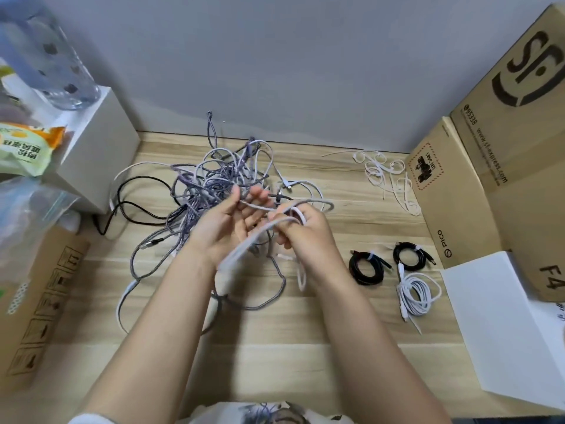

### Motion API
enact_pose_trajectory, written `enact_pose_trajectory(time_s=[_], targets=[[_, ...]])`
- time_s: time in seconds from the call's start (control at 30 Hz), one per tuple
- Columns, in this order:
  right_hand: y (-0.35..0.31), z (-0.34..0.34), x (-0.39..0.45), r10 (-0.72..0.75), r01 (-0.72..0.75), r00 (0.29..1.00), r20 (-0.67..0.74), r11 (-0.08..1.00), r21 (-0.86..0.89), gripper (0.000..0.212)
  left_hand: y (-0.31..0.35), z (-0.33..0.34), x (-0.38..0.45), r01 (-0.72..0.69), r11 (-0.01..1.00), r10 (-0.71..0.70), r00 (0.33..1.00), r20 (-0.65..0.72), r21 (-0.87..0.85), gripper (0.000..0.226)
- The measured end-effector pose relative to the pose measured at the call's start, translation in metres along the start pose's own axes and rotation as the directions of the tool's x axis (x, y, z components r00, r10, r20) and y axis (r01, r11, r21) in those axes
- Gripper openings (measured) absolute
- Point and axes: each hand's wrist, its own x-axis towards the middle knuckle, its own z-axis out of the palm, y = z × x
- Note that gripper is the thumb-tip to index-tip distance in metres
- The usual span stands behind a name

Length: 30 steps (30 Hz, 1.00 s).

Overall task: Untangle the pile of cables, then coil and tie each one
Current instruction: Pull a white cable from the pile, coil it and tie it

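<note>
1. Tangled pile of cables [214,179]: grey braided, lilac and white strands, heaped at centre of wooden bench [305,347], loops trailing toward the near edge.
2. Black cable [134,206]: loose, snaking out of the pile's left side.
3. White cable [263,234]: lifted from the pile, stretched between both hands.
4. Left hand [226,221]: raised over the pile, palm up, fingers loosely curled round the strand.
5. Right hand [305,231]: fingers clenched on a loop of the same strand.
6. Two black coiled cables [367,267], tied with white strips; one white coiled cable [419,292] just beside them, right of the hands.
7. White cable ties [385,175]: scattered far right, near a Pico cardboard box [452,194].
</note>
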Motion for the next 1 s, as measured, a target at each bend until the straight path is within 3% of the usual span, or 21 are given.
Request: enact_pose_trajectory(time_s=[0.17, 0.33, 0.4, 0.5, 0.6, 0.77, 0.9, 1.0], targets=[[0.014, 0.016, 0.015, 0.119, -0.118, 0.993, 0.002, 0.987, 0.112, 0.0, -0.017, 0.005, -0.007, -0.071, 0.976, 0.063, 0.997, 0.05, 0.204, 0.042], [0.038, 0.017, 0.02, 0.088, -0.071, 0.995, 0.037, 0.943, -0.326, 0.04, -0.013, 0.0, -0.013, -0.089, 0.898, 0.079, 0.996, 0.042, 0.43, 0.038], [0.031, 0.018, 0.014, 0.08, -0.071, 0.996, 0.023, 0.96, -0.269, 0.043, -0.01, -0.002, -0.014, -0.084, 0.857, 0.1, 0.995, -0.004, 0.508, 0.041], [0.011, 0.011, 0.007, 0.095, -0.096, 0.994, 0.05, 0.995, 0.008, 0.036, -0.003, -0.011, -0.011, -0.023, 0.874, 0.091, 0.989, -0.117, 0.485, 0.043], [-0.002, 0.0, -0.003, 0.073, -0.076, 0.997, 0.033, 0.992, 0.096, 0.052, 0.009, -0.029, -0.004, 0.047, 0.896, 0.088, 0.956, -0.28, 0.441, 0.033], [-0.023, -0.001, -0.019, -0.015, 0.004, 0.998, 0.067, 0.987, 0.16, 0.058, 0.022, -0.046, 0.002, 0.064, 0.94, 0.057, 0.939, -0.338, 0.335, 0.063], [-0.038, -0.004, -0.031, -0.134, 0.09, 0.976, 0.173, 0.967, 0.237, 0.035, 0.025, -0.046, 0.011, 0.044, 0.947, 0.101, 0.898, -0.428, 0.317, 0.037], [-0.042, -0.01, -0.036, -0.215, 0.15, 0.955, 0.206, 0.945, 0.292, 0.029, 0.026, -0.053, 0.019, 0.043, 0.942, 0.132, 0.864, -0.485, 0.333, 0.038]])
